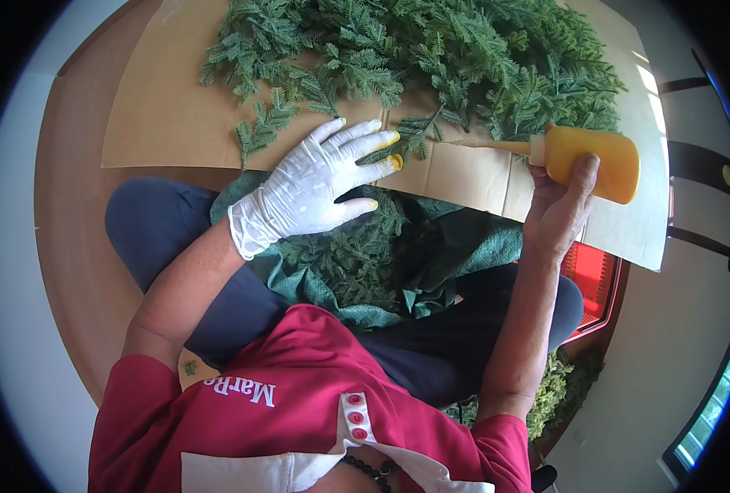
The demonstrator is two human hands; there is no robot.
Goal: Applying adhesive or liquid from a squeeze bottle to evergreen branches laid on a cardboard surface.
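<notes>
My left hand (pixel 314 182), in a thin white glove with yellow smears on its fingertips, is stretched out with the fingers apart at the near edge of a cardboard sheet (pixel 163 123). Just beyond those fingertips lies a green fir-like sprig (pixel 416 131). My bare right hand (pixel 558 201) grips a yellow squeeze bottle (pixel 615 164) tipped on its side. Its long thin nozzle (pixel 496 145) points left toward the sprig. Another loose sprig (pixel 264 127) rests on the cardboard, left of my gloved hand.
A large heap of green sprigs (pixel 496 57) covers the far part of the cardboard. More sprigs (pixel 344 259) fill a dark green cloth sack (pixel 299 283) in my lap. A red plastic crate (pixel 591 279) stands by my right knee, with foliage (pixel 552 390) on the floor behind it.
</notes>
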